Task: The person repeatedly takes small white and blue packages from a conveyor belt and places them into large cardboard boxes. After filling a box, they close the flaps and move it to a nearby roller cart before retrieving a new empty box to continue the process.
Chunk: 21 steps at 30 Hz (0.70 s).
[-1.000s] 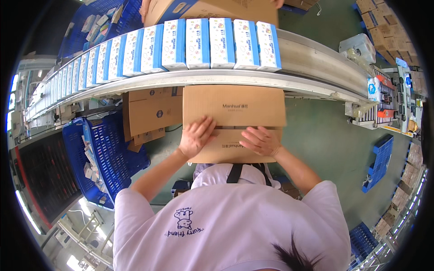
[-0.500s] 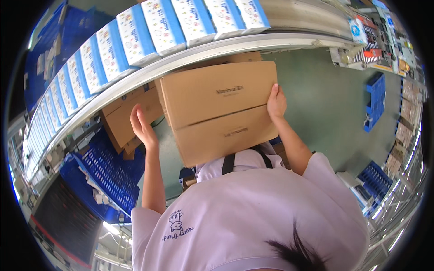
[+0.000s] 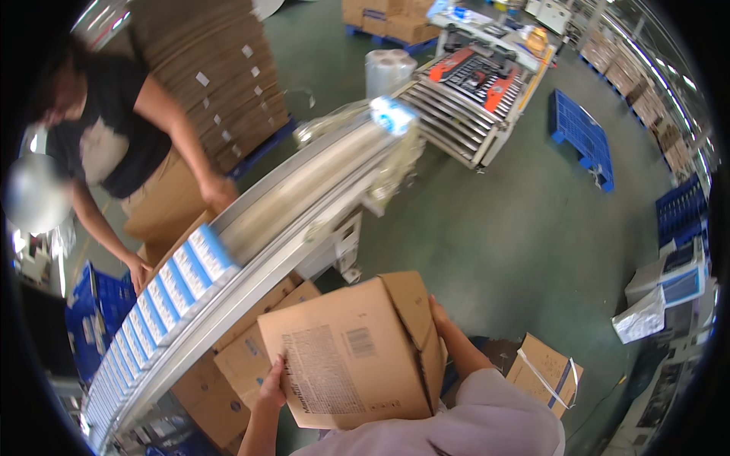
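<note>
A brown cardboard carton (image 3: 334,357) is held in front of my body, tilted, with a printed side and a barcode facing up. My left hand (image 3: 273,386) grips its left side, the fingers pressed against the cardboard. On the opposite side my right hand (image 3: 439,313) holds the carton by its flap edge, with most of its fingers hidden behind the cardboard. Just beyond, a row of blue and white packs (image 3: 173,283) stands on the conveyor belt (image 3: 304,178). One more such pack (image 3: 392,115) is at the belt's far end.
Across the belt a person (image 3: 114,137) in a dark shirt handles a brown carton. Flattened cardboard (image 3: 205,68) is stacked behind. A roller conveyor (image 3: 449,114) lies ahead and a blue pallet (image 3: 582,137) at the right. More cartons (image 3: 247,361) sit under the belt; a strapped carton (image 3: 541,372) stands near my right.
My left hand, apart from the carton before, now grips it. The carton has turned to show another side. My view has swung, bringing the person and the roller conveyor in.
</note>
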Each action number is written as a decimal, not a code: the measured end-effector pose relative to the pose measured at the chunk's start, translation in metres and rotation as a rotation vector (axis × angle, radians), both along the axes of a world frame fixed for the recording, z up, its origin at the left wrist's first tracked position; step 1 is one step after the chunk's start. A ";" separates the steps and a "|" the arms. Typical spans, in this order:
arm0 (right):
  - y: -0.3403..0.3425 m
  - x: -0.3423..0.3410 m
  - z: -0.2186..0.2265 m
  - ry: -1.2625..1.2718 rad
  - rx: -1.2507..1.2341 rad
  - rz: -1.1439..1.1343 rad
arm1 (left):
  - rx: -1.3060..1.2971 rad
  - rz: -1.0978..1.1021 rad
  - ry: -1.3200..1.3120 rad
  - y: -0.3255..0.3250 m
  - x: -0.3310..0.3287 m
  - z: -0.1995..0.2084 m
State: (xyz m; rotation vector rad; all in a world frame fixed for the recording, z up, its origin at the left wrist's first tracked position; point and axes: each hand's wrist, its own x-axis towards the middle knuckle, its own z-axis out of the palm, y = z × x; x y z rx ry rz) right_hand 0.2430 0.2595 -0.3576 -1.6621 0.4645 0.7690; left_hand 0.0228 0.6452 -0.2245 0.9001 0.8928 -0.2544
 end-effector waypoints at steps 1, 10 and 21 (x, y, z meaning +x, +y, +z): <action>-0.047 -0.005 0.000 0.001 -0.013 -0.075 | -0.015 -0.032 0.058 -0.032 0.030 0.013; -0.333 -0.008 0.046 -0.221 -0.237 -0.746 | 0.498 -0.529 0.014 -0.265 0.253 0.014; -0.434 0.215 0.048 -0.133 -0.387 -0.856 | 0.749 -0.460 0.101 -0.405 0.538 0.013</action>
